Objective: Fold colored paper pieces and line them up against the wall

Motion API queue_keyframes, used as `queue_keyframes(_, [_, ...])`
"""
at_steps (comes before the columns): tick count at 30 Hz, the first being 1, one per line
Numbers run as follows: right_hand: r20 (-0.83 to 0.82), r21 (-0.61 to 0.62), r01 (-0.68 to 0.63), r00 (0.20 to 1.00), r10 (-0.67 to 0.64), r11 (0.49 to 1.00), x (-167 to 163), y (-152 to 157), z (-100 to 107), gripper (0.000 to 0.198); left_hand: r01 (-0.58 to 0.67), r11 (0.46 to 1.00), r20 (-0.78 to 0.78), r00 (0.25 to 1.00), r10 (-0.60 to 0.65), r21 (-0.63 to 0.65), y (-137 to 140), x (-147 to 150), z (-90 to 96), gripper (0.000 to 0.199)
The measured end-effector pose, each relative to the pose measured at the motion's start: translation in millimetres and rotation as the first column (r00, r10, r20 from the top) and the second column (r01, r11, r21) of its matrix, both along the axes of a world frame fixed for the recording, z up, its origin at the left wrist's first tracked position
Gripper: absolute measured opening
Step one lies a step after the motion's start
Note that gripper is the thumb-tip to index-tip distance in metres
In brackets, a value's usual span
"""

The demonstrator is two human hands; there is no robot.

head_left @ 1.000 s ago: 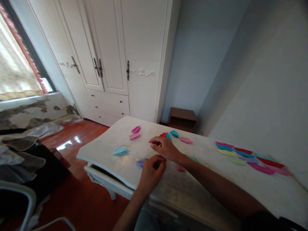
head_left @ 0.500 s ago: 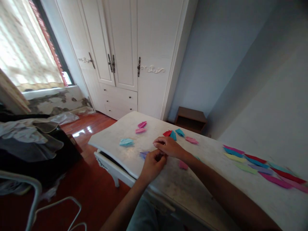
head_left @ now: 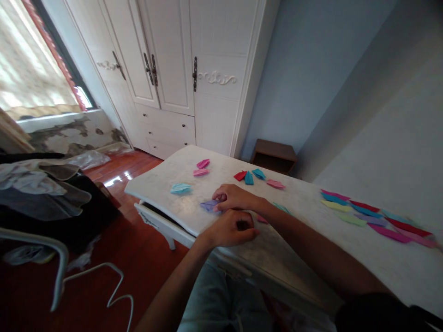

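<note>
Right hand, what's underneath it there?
One end of a purple folded paper shows beside the right hand, on the white table. The hand covers its other end, and anything else beneath cannot be seen.

Beyond my table's (head_left: 159, 175) far-left corner I see a white wardrobe (head_left: 171, 55) with 4 dark handles (head_left: 194, 74); past the far edge, a brown box (head_left: 275, 148); off the left edge, curtain (head_left: 34, 69) and cloth (head_left: 31, 183).

From close above, the head view is looking forward and down across a long white table (head_left: 304, 198), centre to lower right.
</note>
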State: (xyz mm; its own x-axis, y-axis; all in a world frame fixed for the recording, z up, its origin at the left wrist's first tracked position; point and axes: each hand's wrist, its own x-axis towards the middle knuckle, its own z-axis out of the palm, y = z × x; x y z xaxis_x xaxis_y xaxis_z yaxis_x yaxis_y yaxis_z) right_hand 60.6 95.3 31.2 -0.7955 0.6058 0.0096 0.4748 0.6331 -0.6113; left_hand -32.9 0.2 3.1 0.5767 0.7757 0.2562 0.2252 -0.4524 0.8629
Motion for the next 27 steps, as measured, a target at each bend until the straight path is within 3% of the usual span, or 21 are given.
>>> queue_keyframes(6, [0.020, -0.039, 0.013, 1.000, -0.013, 0.999, -8, 5, 3, 0.024, 0.000, 0.998, 0.072, 0.997, 0.005, -0.067, 1, 0, -0.6, 0.022])
queue_keyframes(11, [-0.145, -0.104, 0.060, 0.987, -0.075, 0.993, -1, -1, 4, 0.017, -0.063, 0.989, 0.137, 0.987, 0.081, -0.134, 0, 1, -0.4, 0.022])
queue_keyframes(14, [-0.290, -0.215, 0.109, 0.942, -0.170, 0.971, 8, -1, 5, 0.023, -0.148, 0.971, 0.205, 0.961, 0.186, -0.189, 0, 0, -0.7, 0.026])
queue_keyframes(18, [-0.447, -0.357, 0.195, 0.823, -0.350, 0.914, 26, 0, 7, 0.041, -0.290, 0.909, 0.314, 0.870, 0.381, -0.299, 2, -1, 0.4, 0.030])
queue_keyframes(21, [-0.505, -0.420, 0.230, 0.744, -0.437, 0.878, 40, -3, 7, 0.050, -0.410, 0.823, 0.378, 0.744, 0.551, -0.393, 5, -2, 0.2, 0.030])
queue_keyframes(24, [-0.534, -0.442, 0.220, 0.715, -0.452, 0.870, 48, -8, 6, 0.044, -0.484, 0.751, 0.408, 0.637, 0.654, -0.449, 8, -1, -0.2, 0.032])
queue_keyframes(27, [-0.527, -0.434, 0.222, 0.724, -0.446, 0.873, 50, -15, 6, 0.038, -0.501, 0.731, 0.396, 0.621, 0.677, -0.463, 8, 1, 2.0, 0.032])
